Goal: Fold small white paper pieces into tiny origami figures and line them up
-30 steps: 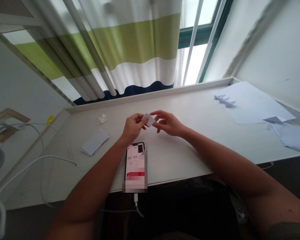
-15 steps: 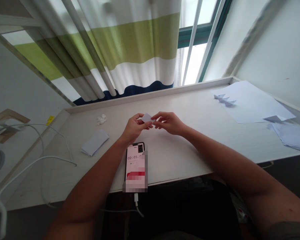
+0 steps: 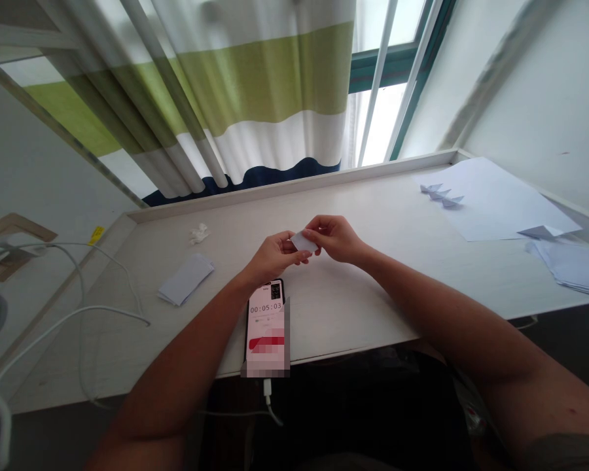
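Observation:
A small folded piece of pale paper is pinched between the fingertips of both hands above the white desk. My left hand grips its left side, and my right hand holds its upper right edge, partly hiding it. Just below my left hand lies a smartphone showing a timer at 00:05:03, its lower screen pixelated. A white cable runs from its bottom end.
Several small folded paper shapes sit on a large white sheet at the right. A paper stack lies beyond it. To the left are a folded paper strip, crumpled tissue and white cables.
Both hands have shifted up and to the right, carrying the small paper with them. My right fingers now cover more of it, and the phone's timer is less hidden.

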